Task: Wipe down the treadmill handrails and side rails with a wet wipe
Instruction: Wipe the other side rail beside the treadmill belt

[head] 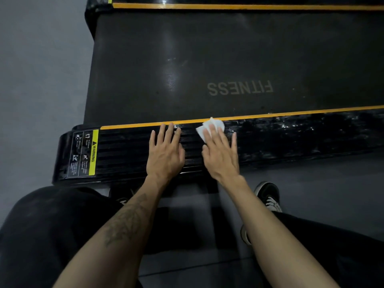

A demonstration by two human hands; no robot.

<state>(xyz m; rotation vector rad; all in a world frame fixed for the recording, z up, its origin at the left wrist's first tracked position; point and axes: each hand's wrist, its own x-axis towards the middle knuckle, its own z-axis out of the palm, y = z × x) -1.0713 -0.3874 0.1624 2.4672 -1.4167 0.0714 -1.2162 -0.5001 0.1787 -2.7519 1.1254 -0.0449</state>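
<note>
- My right hand (220, 150) lies flat, fingers straight, pressing the wet wipe (209, 126) onto the near side rail (291, 138). Nothing curled round it, just pushed down under the fingertips.
- My left hand (166, 150) is flat on the same rail too, fingers spread, holding nothing. Prob bracing.
- Hands sit just beside each other, not touching, a narrow strip of rail between them.
- Wipe sits at the rail's far edge, touching the orange stripe (135, 125), partly under my fingers. White corner pokes out past the fingertips.
- Key relation: rail's long axis runs left-right across my view, tilting up a bit to the right. So the stroke goes sideways along it, not away from me.
- Right hand is the one on the wipe, and the long stretch of rail runs off to its right. Left end with the warning label (85, 154) is on the left hand's side, and that hand sits between it and the wipe.
- Rail to the right looks patchy and shiny, maybe wet or maybe scuffed, can't tell which.
- Belt (187, 65) w/ "FITNESS" print lies beyond the rail. Far side rail (249, 6) is only a strip at the top edge.
- Hidden/cut off: handrails not in view at all. Near rail's right end is cut by the frame. Most of the wipe is under my hand, so can't judge its fold or how dirty it is.
- Scene is dim, so the rail's ribbing is hard to read.
- My legs and shoe (268, 196) are on the floor (37, 80) below the rail.
</note>
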